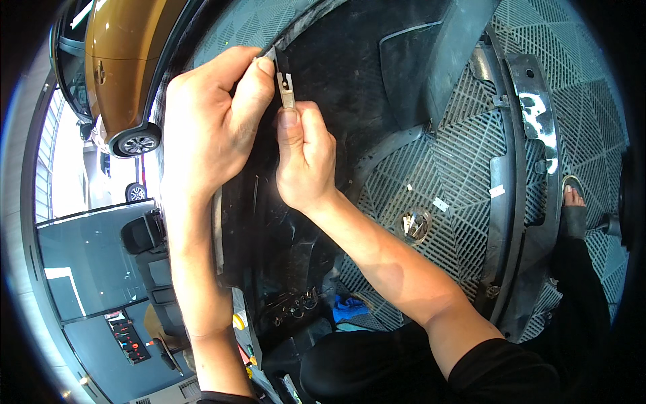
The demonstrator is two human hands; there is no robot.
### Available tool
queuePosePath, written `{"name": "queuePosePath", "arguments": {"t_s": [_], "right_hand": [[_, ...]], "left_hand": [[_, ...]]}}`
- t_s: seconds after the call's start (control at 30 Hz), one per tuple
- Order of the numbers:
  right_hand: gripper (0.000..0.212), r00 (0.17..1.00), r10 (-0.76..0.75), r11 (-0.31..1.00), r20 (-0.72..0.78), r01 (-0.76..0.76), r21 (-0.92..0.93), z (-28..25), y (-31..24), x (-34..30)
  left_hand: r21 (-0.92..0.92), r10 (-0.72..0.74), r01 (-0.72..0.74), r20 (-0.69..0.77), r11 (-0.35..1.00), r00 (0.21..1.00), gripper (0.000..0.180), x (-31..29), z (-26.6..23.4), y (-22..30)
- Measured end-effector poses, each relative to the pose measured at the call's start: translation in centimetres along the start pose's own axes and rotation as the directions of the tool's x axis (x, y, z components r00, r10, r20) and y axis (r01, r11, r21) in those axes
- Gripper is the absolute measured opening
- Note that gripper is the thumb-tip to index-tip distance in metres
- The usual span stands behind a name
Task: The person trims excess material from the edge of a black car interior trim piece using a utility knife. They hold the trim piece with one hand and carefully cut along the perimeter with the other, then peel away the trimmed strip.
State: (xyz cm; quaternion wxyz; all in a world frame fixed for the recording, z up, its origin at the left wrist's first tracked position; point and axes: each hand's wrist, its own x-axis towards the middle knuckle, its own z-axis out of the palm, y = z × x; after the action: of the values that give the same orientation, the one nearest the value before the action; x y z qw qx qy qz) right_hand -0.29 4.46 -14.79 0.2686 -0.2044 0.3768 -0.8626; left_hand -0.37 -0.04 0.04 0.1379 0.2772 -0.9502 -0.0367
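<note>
A large black plastic car bumper (330, 60) lies before me, its inner side facing up. At its upper left rim my left hand (219, 121) is closed, thumb and forefinger pinching the edge; a small grey pointed bit shows at the fingertips. Just right of it, my right hand (306, 155) grips a small pale metal piece (287, 94) between thumb and bent forefinger. That piece has a forked upper end with a little pin in the slot, and points up beside the left fingertips. I cannot make out its exact kind.
On the grey grid floor (464, 141) stands a clear cup (415, 225) of small metal pieces. A long black beam (518, 168) lies at right, beside a foot (573, 196). A blue cloth (348, 308) sits below. An orange-brown car (128, 54) and an office chair (151, 249) are at left.
</note>
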Motion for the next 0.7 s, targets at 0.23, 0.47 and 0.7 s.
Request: {"name": "queuePosePath", "arguments": {"t_s": [0.23, 0.47, 0.7], "right_hand": [[0.028, 0.999, 0.042, 0.999, -0.030, -0.042, 0.024, 1.3, -0.4, -0.4], [0.030, 0.993, 0.117, 0.992, -0.017, -0.116, 0.041, 1.7, -1.3, -1.2], [0.033, 0.995, 0.102, 0.992, -0.012, -0.101, 0.072, 1.4, -0.9, -1.8]], "left_hand": [[-0.094, -0.023, 0.025, 0.022, 0.995, 0.999, 0.022, 0.0, -0.1, -0.2], [-0.203, -0.047, 0.047, 0.005, 0.978, 0.999, 0.022, -0.3, 0.1, -1.1], [-0.213, -0.085, 0.089, 0.028, 0.973, 0.996, 0.024, -0.5, 0.0, -0.7]]}}
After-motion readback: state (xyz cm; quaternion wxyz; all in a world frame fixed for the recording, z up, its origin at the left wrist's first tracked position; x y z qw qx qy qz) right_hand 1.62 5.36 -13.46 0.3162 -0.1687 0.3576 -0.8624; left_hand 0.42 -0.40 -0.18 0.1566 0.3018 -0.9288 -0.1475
